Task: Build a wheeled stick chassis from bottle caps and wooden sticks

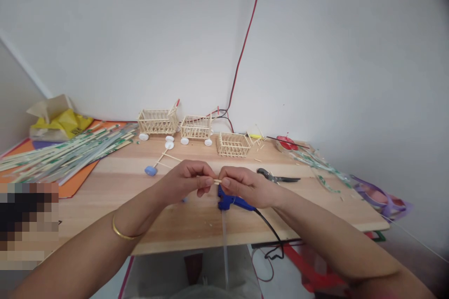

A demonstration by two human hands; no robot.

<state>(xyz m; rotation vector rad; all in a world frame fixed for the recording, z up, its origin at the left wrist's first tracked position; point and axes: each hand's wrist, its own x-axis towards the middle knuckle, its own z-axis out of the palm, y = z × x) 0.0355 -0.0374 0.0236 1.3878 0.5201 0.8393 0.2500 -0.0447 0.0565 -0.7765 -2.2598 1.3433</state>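
Note:
Short pale wooden sticks point(217, 181), apparently two side by side, are pinched between both hands above the table. My left hand point(189, 177) grips one end between thumb and fingers, and my right hand point(247, 184) grips the other end the same way. Below my right hand lies a blue hot glue gun point(224, 200), partly hidden by it. A long clear glue stick point(225, 243) sticks out of the gun past the table's front edge. Behind my left hand is a stick frame point(160, 157) with blue and white wheels, partly covered by the hand.
Two small stick carts point(157, 122) with white wheels and a stick basket point(233, 145) stand along the wall. Black scissors point(277, 177) lie right of my hands. Wrapped sticks point(80, 149) are piled at left; plastic wrappers point(319, 166) lie at right. A person shows at far left.

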